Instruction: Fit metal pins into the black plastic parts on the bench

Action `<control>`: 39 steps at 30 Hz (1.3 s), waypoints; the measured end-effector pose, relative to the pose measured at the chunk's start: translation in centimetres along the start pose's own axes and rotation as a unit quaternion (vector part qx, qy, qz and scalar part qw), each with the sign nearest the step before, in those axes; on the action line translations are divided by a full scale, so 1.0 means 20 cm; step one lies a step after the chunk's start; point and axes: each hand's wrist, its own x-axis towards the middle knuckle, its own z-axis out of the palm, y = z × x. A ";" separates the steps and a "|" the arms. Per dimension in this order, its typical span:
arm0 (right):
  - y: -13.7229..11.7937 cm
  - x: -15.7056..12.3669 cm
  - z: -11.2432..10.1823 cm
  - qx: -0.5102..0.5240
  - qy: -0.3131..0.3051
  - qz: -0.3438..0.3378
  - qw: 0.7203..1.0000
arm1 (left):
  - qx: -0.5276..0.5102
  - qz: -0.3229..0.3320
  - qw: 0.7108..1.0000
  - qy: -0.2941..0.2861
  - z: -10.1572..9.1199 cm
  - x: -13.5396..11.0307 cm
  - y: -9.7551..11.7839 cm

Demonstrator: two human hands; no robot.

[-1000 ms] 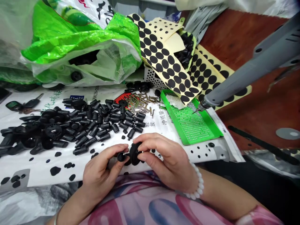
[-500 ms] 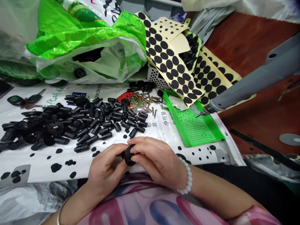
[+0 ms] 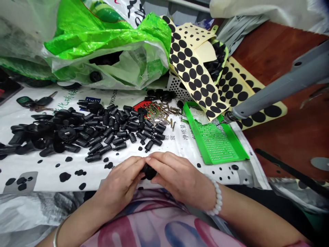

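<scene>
White printed sheet (image 3: 48, 178), two hands, one black part: slippage possible.
Black parts, loose, one pile (image 3: 105, 120): spread on the sheet's left and middle; a dropped part could be lost among them, being of like colour. Grey tool (image 3: 269, 92), one: pointed towards the green tray (image 3: 195, 135); the tray could be knocked if the right arm were swung wide. Right hand (image 3: 181, 178) and left hand (image 3: 120, 180): fingers drawn narrow, both closed about the same part. Black part (image 3: 149, 172), one: held between the fingertips near the sheet's front edge, largely hidden; if pressed off-line, it could be tilted or shot towards the lap. Metal pieces (image 3: 164, 113), small, heaped beyond: could be scattered by a brushed knuckle.
</scene>
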 end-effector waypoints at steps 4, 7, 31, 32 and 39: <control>0.00 -0.03 0.05 -0.050 0.045 -0.030 0.997 | 0.040 0.036 0.997 0.048 0.01 -0.01 -0.01; 0.00 -0.04 0.08 -0.060 0.077 0.004 0.995 | 0.070 0.038 0.994 0.079 0.02 -0.02 -0.01; 0.03 -0.01 0.03 -0.011 0.003 0.084 0.996 | 0.043 0.047 0.995 0.075 0.03 0.01 0.02; 0.02 -0.01 0.03 0.006 0.000 0.100 0.995 | 0.050 0.050 0.995 0.074 0.03 0.01 0.01; 0.04 -0.04 0.04 0.133 0.009 0.100 0.986 | -0.007 0.023 0.997 0.074 0.03 0.01 0.01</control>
